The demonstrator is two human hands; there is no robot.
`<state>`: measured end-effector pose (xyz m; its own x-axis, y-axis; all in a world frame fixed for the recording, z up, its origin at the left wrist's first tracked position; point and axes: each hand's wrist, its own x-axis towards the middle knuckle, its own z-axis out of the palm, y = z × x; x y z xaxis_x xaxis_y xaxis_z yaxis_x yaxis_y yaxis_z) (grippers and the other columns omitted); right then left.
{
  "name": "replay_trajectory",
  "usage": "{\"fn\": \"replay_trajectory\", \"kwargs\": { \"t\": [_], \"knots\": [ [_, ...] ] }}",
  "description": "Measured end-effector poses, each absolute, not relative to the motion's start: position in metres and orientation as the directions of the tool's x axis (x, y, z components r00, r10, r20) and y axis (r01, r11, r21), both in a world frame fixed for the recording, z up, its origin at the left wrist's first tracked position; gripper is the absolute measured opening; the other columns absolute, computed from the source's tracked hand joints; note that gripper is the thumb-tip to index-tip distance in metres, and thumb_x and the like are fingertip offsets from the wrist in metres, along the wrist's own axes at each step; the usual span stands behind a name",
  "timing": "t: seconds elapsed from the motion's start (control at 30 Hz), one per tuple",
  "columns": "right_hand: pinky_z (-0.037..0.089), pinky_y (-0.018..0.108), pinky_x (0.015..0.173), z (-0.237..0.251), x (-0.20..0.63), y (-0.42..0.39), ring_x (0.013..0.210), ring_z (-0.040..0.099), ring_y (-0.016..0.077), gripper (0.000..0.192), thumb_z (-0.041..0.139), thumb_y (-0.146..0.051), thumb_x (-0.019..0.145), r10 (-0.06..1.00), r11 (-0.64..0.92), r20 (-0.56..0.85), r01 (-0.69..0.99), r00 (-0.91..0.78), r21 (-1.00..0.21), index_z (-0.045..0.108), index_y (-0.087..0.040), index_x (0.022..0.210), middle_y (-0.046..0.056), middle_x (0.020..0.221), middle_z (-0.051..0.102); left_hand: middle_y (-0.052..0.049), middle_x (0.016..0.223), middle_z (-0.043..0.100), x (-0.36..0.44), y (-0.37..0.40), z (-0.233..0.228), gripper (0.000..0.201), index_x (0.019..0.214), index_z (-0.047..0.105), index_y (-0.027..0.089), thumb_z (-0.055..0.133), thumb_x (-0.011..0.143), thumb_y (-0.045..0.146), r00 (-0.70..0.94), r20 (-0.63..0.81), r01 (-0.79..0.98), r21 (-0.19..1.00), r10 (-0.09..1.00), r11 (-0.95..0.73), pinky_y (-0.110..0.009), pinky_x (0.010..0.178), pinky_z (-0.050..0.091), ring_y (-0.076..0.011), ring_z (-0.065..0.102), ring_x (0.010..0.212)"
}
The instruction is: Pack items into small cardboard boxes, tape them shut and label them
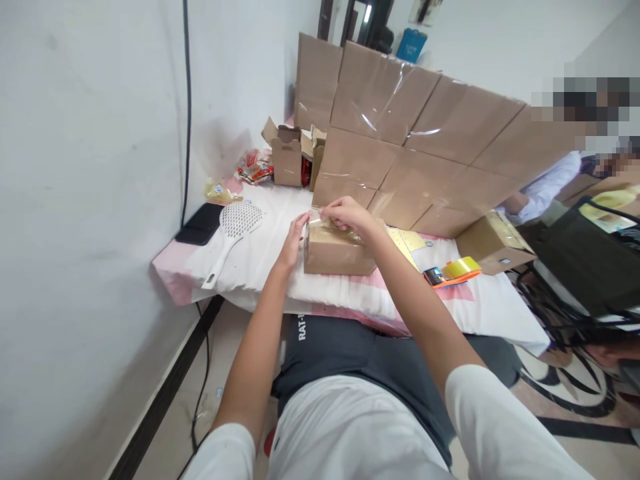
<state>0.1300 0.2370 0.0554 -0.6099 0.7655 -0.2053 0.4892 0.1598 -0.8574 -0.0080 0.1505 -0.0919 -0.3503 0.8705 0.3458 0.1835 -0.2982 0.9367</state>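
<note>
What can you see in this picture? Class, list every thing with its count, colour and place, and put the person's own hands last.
small box: one, brown, on the white bedding, mid-frame
clear tape: one strip, across the small box's top
stacked boxes: several, brown, some taped together, behind the small box
open boxes: two, brown, by the wall
tape roll: one, yellow, right of the small box
slotted scoop: one, white, left on the bedding
black pad: one, beside the scoop
snack packets: a few, red, far left
co-worker's sleeve: one, pale, right
left hand: on the small box's left end
right hand: pressing tape on top
</note>
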Motion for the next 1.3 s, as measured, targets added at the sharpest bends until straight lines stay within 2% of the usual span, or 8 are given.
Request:
{"fn": "replay_trajectory", "kwargs": {
  "t": [0.07,0.17,0.3,0.6,0.73,0.93,1.13,1.3],
  "knots": [
    [0.018,0.021,0.038,0.051,0.132,0.236,0.040,0.026,0.0057,0.018,0.072,-0.026,0.084,0.775,0.174,-0.179,0.478,-0.606,-0.861,0.064,-0.016,0.070,-0.009,0.041,0.033,-0.010,0.160,0.047,-0.001,0.146,-0.090,0.058,0.151,0.052,0.033,0.019,0.107,0.054,-0.382,0.347,0.162,0.938,0.857,-0.308,-0.044,0.107,0.050,-0.0262,0.049,0.144],
    [0.019,0.022,0.039,0.049,0.133,0.233,0.038,0.026,0.0061,0.019,0.068,-0.023,0.086,0.788,0.183,-0.159,0.473,-0.595,-0.862,0.064,-0.016,0.069,-0.008,0.038,0.035,-0.012,0.157,0.049,0.012,0.134,-0.085,0.056,0.150,0.053,0.029,0.036,0.104,0.057,-0.490,0.497,0.331,0.866,0.716,-0.375,-0.044,0.113,0.045,-0.0262,0.051,0.141],
    [0.018,0.024,0.040,0.047,0.133,0.229,0.038,0.027,0.0070,0.018,0.068,-0.024,0.085,0.803,0.216,-0.142,0.505,-0.579,-0.836,0.065,-0.016,0.070,-0.008,0.037,0.035,-0.012,0.139,0.064,0.028,0.114,-0.075,0.047,0.122,0.071,0.022,0.038,0.104,0.051,-0.439,0.694,0.623,0.693,0.571,-0.363,-0.047,0.117,0.039,-0.0274,0.052,0.133],
    [0.045,0.026,0.071,0.051,0.121,0.233,0.071,0.060,0.0145,0.014,0.075,-0.025,0.080,0.741,0.589,0.025,0.632,-0.671,-0.504,0.079,-0.011,0.083,0.006,0.076,0.073,-0.011,0.128,0.072,0.035,0.100,-0.073,0.037,0.108,0.076,0.021,0.045,0.101,0.041,-0.408,0.729,0.733,0.620,0.549,-0.280,-0.047,0.109,0.043,-0.0291,0.055,0.117],
    [0.048,0.029,0.083,0.057,0.115,0.232,0.090,0.069,0.0226,0.019,0.078,-0.029,0.083,0.738,0.631,-0.004,0.692,-0.675,-0.352,0.080,-0.012,0.092,0.013,0.093,0.077,-0.011,0.133,0.071,0.033,0.100,-0.074,0.038,0.114,0.075,0.022,0.044,0.102,0.041,-0.403,0.707,0.737,0.627,0.582,-0.251,-0.047,0.109,0.041,-0.0290,0.055,0.120],
    [0.049,0.043,0.100,0.066,0.110,0.222,0.123,0.062,0.0349,0.079,0.092,-0.037,0.072,0.875,0.483,0.136,0.854,-0.464,-0.193,0.057,-0.013,0.138,0.024,0.138,0.062,-0.011,0.133,0.072,0.039,0.099,-0.071,0.031,0.113,0.075,0.020,0.054,0.098,0.036,-0.434,0.700,0.725,0.645,0.568,-0.241,-0.048,0.107,0.043,-0.0293,0.056,0.119],
    [0.047,0.027,0.084,0.060,0.116,0.237,0.097,0.067,0.0196,0.020,0.068,-0.030,0.092,0.789,0.531,-0.096,0.753,-0.607,-0.388,0.072,-0.014,0.103,0.010,0.108,0.075,-0.009,0.115,0.078,0.050,0.088,-0.061,0.023,0.103,0.079,0.024,0.057,0.097,0.029,-0.420,0.691,0.772,0.613,0.589,-0.169,-0.049,0.102,0.044,-0.0302,0.057,0.113],
    [0.041,0.026,0.067,0.056,0.121,0.241,0.072,0.059,0.0154,0.038,0.061,-0.047,0.097,0.762,0.523,-0.138,0.728,-0.632,-0.444,0.072,-0.013,0.085,0.005,0.075,0.070,-0.007,0.123,0.076,0.052,0.085,-0.051,0.015,0.100,0.074,0.025,0.061,0.094,0.025,-0.389,0.665,0.790,0.597,0.638,-0.140,-0.051,0.099,0.045,-0.0328,0.056,0.115]
  ]
}}
